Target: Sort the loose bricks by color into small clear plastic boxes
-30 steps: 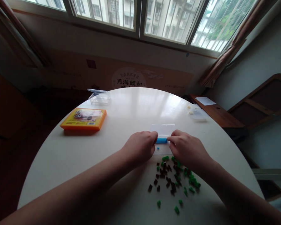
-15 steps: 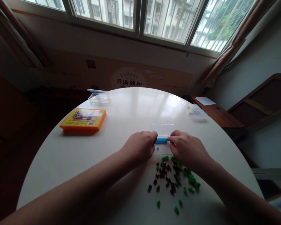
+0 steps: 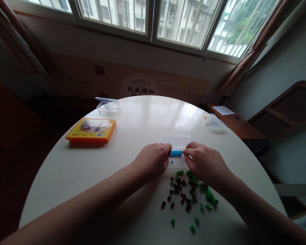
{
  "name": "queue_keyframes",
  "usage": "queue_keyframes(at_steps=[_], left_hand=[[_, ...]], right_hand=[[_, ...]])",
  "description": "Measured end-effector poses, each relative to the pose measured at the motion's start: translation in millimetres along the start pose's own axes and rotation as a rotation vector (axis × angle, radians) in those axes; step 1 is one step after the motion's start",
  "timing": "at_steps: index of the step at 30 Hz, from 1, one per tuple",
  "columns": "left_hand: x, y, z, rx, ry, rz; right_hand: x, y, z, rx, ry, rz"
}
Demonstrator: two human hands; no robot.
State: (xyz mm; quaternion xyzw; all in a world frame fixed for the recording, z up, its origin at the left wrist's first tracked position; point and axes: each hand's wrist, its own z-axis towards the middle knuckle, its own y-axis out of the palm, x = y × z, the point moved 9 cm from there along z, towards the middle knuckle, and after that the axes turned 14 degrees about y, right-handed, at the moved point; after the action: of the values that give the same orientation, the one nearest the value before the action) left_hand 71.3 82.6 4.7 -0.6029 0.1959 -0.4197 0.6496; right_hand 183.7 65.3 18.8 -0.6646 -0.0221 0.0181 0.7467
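A row of small blue building bricks (image 3: 175, 153) spans the gap between my two hands, above an open clear plastic case (image 3: 177, 141). My left hand (image 3: 153, 158) is closed around the row's left end, its fingertips partly hidden behind the knuckles. At the right end, the thumb and forefinger of my right hand (image 3: 202, 158) pinch together, touching the row. One loose blue brick (image 3: 171, 161) lies just below it. Nearer to me, brown bricks (image 3: 177, 186) and green bricks (image 3: 210, 196) are scattered over the white table, some partly covered by my right hand.
An orange and yellow box (image 3: 90, 131) lies on the round white table (image 3: 135, 126) at the left. Behind it stands a clear container (image 3: 108, 107) with its lid raised. Toward the right edge sits another clear case (image 3: 215, 125) beside small yellowish pieces. A wooden desk (image 3: 242, 124) adjoins there.
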Motion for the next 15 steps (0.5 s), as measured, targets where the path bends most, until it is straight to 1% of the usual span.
queue_keyframes(at_steps=[3,7,11,15], left_hand=[[-0.8,-0.6,0.0,0.004,-0.005,0.008],[-1.9,-3.4,-0.9,-0.008,-0.011,0.025],[2.3,-6.3,-1.8,-0.063,0.025,0.025],[1.7,-7.2,-3.0,-0.142,-0.009,0.017]], right_hand=[[6.4,-6.5,-1.7,0.027,0.012,0.019],[24.5,-15.8,-4.3,0.048,0.043,0.086],[40.5,-18.9,-4.2,0.026,0.061,0.186],[41.8,-14.4,-2.5,-0.028,0.042,0.284]])
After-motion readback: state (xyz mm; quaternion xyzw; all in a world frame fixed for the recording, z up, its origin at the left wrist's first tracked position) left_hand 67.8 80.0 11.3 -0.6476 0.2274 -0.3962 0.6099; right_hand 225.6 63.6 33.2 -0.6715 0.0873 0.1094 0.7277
